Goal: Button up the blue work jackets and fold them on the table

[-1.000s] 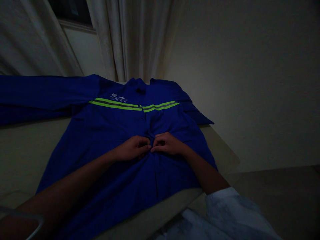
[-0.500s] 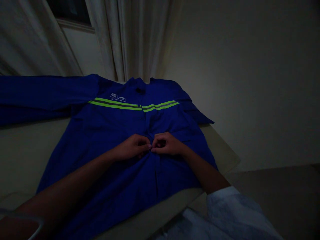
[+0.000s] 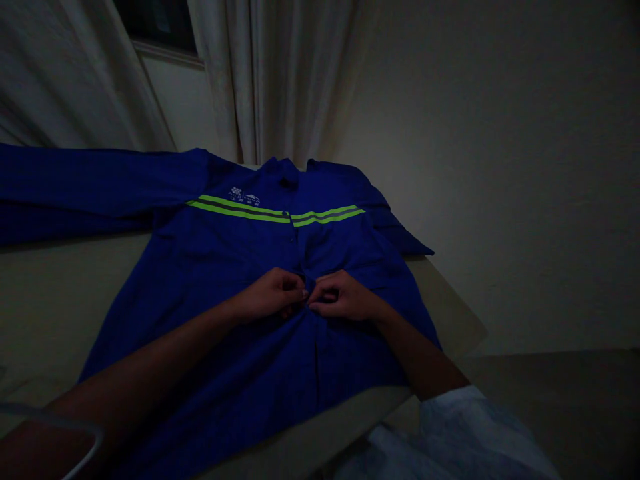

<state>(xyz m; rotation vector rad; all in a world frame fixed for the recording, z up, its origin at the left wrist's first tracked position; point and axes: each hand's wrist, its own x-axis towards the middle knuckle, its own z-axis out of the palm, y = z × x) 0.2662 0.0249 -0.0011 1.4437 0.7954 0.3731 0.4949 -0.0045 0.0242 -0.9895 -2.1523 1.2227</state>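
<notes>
Beige tabletop (image 3: 55, 300) at far left, under outstretched sleeve (image 3: 100, 190) of blue work shirt (image 3: 240, 260); sleeve running toward 9 o'clock from shirt body. Shirt flat on tabletop, front up, collar (image 3: 289, 175) at 12 o'clock, lime reflective stripes (image 3: 240, 210) across chest. Left hand (image 3: 270, 295) at placket (image 3: 307, 283), fingers (image 3: 293, 283) curled, clenched on fabric edge. Right hand (image 3: 345, 298) just beside, at 3 o'clock, fingers (image 3: 325, 301) likewise clenched on placket; exact grip hidden in shadow. White sleeve (image 3: 450, 427) at 5 o'clock, past tabletop edge.
</notes>
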